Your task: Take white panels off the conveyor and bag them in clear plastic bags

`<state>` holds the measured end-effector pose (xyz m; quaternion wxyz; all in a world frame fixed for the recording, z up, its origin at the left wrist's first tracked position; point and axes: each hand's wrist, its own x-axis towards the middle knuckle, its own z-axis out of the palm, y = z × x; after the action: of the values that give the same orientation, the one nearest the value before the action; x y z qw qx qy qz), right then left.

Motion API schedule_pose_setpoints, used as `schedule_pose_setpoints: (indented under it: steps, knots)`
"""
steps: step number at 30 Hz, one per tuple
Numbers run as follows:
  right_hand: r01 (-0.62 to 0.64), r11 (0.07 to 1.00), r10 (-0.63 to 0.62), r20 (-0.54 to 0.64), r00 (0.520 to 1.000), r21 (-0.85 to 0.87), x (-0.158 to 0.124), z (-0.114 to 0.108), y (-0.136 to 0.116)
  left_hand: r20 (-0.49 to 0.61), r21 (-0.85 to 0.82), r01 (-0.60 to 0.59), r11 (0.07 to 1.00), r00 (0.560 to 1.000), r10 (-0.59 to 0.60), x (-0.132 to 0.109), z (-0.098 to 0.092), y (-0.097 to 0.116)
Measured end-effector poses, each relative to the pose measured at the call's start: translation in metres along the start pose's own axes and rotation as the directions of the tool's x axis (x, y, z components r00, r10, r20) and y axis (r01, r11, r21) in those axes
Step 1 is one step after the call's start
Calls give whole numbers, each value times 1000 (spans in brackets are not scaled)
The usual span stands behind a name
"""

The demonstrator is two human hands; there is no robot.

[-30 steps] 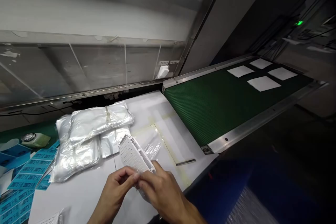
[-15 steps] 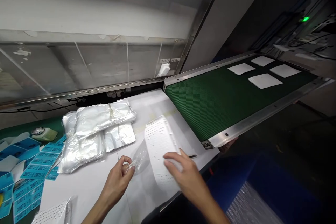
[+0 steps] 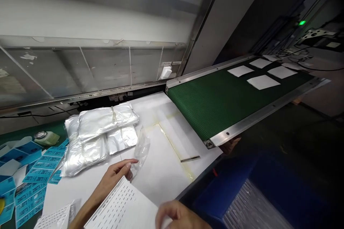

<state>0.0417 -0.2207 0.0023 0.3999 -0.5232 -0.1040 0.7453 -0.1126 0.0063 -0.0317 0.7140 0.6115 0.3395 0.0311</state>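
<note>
Left hand (image 3: 114, 177) has its fingers pinched together on the lower edge of a clear plastic bag (image 3: 141, 149), which stands up off the white table (image 3: 161, 171), limp and see-through, with nothing visible inside. Right hand (image 3: 178, 218) sits at the bottom edge, fingers curled onto a white perforated panel (image 3: 120, 209) held low and close to the camera. Left of the bag lies a stack of silvery pouches (image 3: 100, 128); their contents can't be made out. Four white sheets (image 3: 262, 73) ride the green conveyor belt (image 3: 215, 96).
</note>
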Motion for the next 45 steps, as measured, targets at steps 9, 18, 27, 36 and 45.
schedule_pose_setpoints:
  steps: [9,18,27,36,45]
  knots:
    - [96,989,-69,-219,973,116,39,9,-9,-285,135,-120,984,946,155,-38,-28,-25]
    - [153,976,-166,-73,983,-157,60,30,-18,-616,-35,-87,996,786,47,-69,-6,-45]
    - [338,877,-426,-226,876,-342,90,78,14,-378,-710,-100,697,889,-259,-79,1,-61]
    - [286,799,-446,-203,872,-529,107,38,-42,-419,-602,18,798,844,-336,-89,18,-91]
    - [281,437,-628,-66,775,-855,127,31,-35,-479,-592,59,803,776,-410,-93,29,-77]
